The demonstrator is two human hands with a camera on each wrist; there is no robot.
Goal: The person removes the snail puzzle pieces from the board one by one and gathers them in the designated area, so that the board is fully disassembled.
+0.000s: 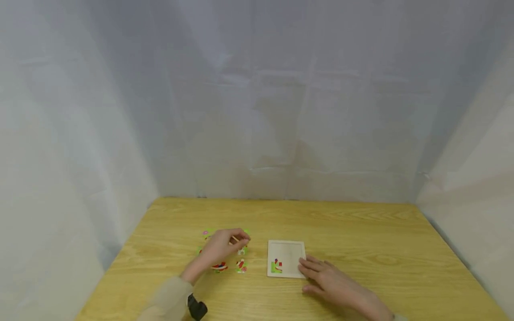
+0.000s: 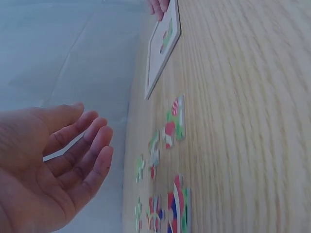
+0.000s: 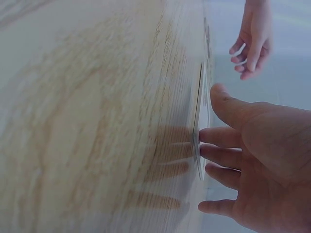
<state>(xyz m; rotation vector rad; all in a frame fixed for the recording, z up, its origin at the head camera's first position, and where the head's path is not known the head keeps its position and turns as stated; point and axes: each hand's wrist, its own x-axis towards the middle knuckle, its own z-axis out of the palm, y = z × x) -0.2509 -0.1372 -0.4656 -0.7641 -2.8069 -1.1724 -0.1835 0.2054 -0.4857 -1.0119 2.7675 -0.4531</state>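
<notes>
My left hand (image 1: 225, 245) hovers over loose jigsaw pieces, its fingers loosely bent. In the left wrist view no piece shows between the thumb and fingers of that hand (image 2: 63, 165). Below it lie a red-and-blue piece (image 1: 219, 267) and a green piece with red shapes (image 1: 241, 266); the hand hides some others. To their right is a shallow wooden puzzle tray (image 1: 291, 254). One green-and-red piece (image 1: 276, 267) sits in its near left corner. The right hand (image 1: 327, 281), fingers extended, touches the tray's right edge with its fingertips.
All of this lies on a wood-grain table (image 1: 361, 232). Pale cloth (image 1: 281, 111) hangs behind the table and along both sides. A black device (image 1: 196, 307) is strapped on the left wrist.
</notes>
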